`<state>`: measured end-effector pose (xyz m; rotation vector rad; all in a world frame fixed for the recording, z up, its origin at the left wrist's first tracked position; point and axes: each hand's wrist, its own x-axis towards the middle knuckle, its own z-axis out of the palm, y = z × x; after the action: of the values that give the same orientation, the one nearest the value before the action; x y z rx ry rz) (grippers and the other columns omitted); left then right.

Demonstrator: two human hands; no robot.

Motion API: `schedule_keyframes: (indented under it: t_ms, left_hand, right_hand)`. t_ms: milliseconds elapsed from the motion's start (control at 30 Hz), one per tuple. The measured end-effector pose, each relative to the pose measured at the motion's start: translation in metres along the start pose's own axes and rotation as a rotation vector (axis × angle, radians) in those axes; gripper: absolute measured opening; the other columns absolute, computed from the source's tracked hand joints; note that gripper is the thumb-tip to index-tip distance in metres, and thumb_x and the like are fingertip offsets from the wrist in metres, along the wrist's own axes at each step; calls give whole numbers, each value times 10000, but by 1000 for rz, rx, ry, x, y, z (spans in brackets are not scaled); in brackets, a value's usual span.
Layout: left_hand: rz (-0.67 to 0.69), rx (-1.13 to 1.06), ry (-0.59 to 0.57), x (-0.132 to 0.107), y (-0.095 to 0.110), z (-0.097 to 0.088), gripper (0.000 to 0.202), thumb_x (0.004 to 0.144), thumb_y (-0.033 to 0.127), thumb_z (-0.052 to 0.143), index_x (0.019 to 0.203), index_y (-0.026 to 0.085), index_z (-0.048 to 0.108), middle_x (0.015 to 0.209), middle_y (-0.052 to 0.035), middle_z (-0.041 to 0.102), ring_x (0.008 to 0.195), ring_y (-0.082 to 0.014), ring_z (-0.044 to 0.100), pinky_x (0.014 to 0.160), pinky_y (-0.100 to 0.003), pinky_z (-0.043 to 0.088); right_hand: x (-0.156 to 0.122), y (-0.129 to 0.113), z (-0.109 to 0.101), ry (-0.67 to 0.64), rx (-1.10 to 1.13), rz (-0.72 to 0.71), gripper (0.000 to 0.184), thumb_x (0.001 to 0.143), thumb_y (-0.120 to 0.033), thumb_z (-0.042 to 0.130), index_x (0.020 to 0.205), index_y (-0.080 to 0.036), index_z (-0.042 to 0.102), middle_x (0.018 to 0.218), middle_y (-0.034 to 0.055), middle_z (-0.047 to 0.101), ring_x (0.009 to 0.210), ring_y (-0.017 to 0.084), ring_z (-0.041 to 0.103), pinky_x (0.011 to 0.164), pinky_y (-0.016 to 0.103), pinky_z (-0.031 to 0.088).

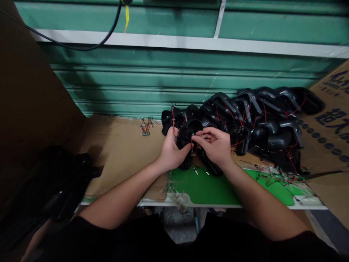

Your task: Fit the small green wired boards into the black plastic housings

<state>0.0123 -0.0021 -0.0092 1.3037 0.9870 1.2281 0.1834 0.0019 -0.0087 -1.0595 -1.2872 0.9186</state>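
My left hand (174, 151) is wrapped round a black plastic housing (187, 127) with a rounded, hollow end, held above the front part of the table. Pinched together at the housing's inner side are the fingertips of my right hand (214, 143); what lies between them is too small to make out. A thin red wire (193, 161) hangs from the housing, with a small light-coloured tip at its lower end. Just behind and to the right, more black housings (245, 105) with red wires lie heaped close together.
Small circuit boards with wires (146, 133) lie on the cardboard sheet (122, 156). A green mat (212, 189) lies in front, with loose wires (278, 176) tangled at its right. Dark parts (65, 182) are piled at left. A printed carton (327, 116) stands at right, a green shutter (169, 80) behind.
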Motion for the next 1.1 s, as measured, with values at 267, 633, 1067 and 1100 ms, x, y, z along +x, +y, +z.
schedule_keyframes:
  t_ms: [267,633,1067,1100]
  left_hand:
    - [103,81,-66,-1,-4,-4,538,766,243,755,960,181,257,940,16,389,802,12,375,695,-135,382]
    - [50,21,-140,-5,-5,1,580,773,294,785,953,188,244,899,25,423,766,2,429,666,-143,395]
    - [212,266,80,8,-26,-9,469,820,290,716,969,175,287,899,17,378,803,-3,357,749,-167,340]
    - [214,274,88,8,-27,-9,466,819,288,713,972,175,288,905,16,379,809,-5,360,759,-170,342]
  right_hand:
    - [1,-7,-2,-187,100,173,406,650,-374,992,864,-142,736,780,40,715,661,166,698,568,260,614]
    - [2,-11,-4,-185,28,254,438,635,-410,966,788,-148,650,666,20,647,560,140,612,527,268,537]
    - [-2,-29,-13,-420,-281,202,377,844,-493,767,769,-133,684,646,20,585,553,106,474,507,257,328]
    - [-2,-30,-13,-460,-279,230,361,834,-478,769,774,-129,698,648,19,586,554,106,476,510,258,322]
